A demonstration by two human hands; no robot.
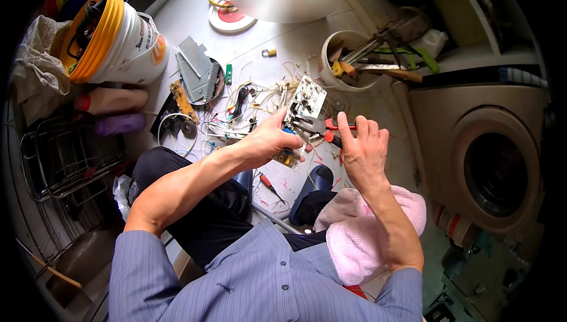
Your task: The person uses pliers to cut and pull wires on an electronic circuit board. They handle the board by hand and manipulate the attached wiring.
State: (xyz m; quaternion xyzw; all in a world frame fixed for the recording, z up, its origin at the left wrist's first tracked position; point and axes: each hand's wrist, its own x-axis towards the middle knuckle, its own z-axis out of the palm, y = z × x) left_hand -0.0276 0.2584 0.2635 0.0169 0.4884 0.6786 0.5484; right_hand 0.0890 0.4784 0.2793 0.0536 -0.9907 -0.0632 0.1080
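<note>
Round-doored washing machine (493, 171) at right. White plastic bucket (127, 41), orange-rimmed, upper left. Held over littered floor: pale rectangular circuit board (304, 112), component-studded, gripped by left hand (269, 142). Right hand (363, 148) closed around red-handled pliers (328, 128) touching board.

White circuit board (307, 104), red-handled pliers (335, 126), pink towel (363, 236), blue pinstriped shirt (254, 280) (fine stripes), yellow-rimmed white bucket (127, 47).
</note>
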